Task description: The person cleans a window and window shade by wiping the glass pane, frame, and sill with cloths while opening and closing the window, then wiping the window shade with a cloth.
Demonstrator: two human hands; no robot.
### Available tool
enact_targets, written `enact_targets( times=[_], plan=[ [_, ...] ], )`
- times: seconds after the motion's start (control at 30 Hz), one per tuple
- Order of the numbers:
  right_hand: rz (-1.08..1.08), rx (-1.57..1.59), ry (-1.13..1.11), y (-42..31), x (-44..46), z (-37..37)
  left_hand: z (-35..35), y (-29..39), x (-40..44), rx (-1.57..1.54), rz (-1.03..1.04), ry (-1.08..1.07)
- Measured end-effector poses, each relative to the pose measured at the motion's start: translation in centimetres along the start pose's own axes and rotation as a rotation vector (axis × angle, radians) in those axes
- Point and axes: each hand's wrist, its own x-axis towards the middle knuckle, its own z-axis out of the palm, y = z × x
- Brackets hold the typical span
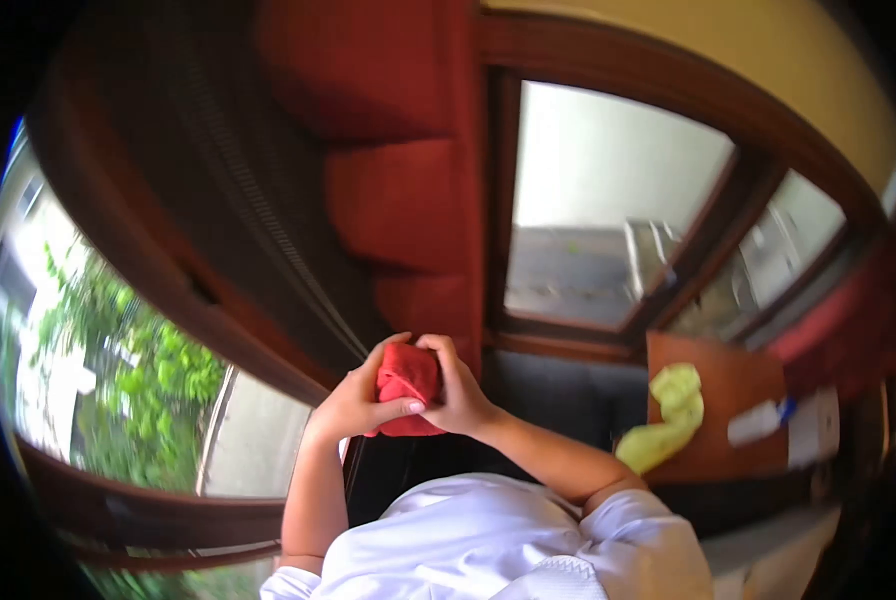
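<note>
A bundled red cloth is held in front of my white shirt, near the middle of the head view. My left hand wraps round its left side, with the thumb across the front. On the right side my right hand grips the same cloth, its fingers curled over the top. The two hands are close together, and the cloth's lower part hangs just below them. Some of the fingers are hidden behind the cloth.
A brown table at the right bears a crumpled yellow-green cloth, a white bottle with a blue cap and a white box. Red curtains hang ahead, between wood-framed windows.
</note>
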Motion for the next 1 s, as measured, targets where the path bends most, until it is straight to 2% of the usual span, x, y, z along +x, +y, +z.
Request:
enact_targets(
  times=[0.03,0.1,0.13,0.2,0.27,0.3,0.4,0.47,0.63,0.7,0.73,0.9,1.0],
  plan=[
    [0.085,0.029,-0.007,0.0,-1.1,-0.9,1.0,-0.9,1.0,-0.050,0.044,-0.070],
    [0.071,-0.133,0.051,-0.2,-3.3,-2.8,3.0,-3.3,2.7,-0.174,0.157,-0.151],
    [0.027,-0.239,0.073,0.2,-4.3,-3.6,4.0,-3.5,3.2,-0.133,0.170,-0.172],
    [0.125,-0.235,0.078,1.3,-5.6,-6.0,5.7,-2.4,5.0,-0.110,0.114,-0.221],
    [0.295,0.038,0.102,0.6,-6.0,-8.0,7.3,-2.6,6.6,-0.124,0.142,-0.190],
    [0.310,0.064,0.119,0.5,-6.1,-9.1,7.6,-1.7,7.3,-0.110,0.108,-0.186],
    [0.172,0.175,0.217,0.6,-4.8,-11.6,7.9,1.2,10.1,-0.200,0.117,-0.184],
    [0.117,-0.013,0.122,0.8,-3.3,-13.5,8.0,3.0,12.0,-0.263,0.157,-0.183],
    [0.103,-0.141,0.192,1.1,0.9,-18.7,9.0,7.1,16.5,-0.247,0.254,-0.235],
    [0.117,-0.048,0.347,1.5,1.8,-20.9,9.6,7.4,18.8,-0.230,0.356,-0.269],
    [0.167,0.001,0.391,1.6,2.1,-22.1,9.8,7.8,19.8,-0.035,0.464,-0.193],
    [0.082,-0.032,0.623,1.8,3.5,-27.4,10.0,11.3,23.1,-0.026,0.554,-0.187],
    [0.027,0.198,0.791,2.3,4.0,-29.3,9.5,12.6,25.5,0.003,0.625,-0.210]
  ],
)
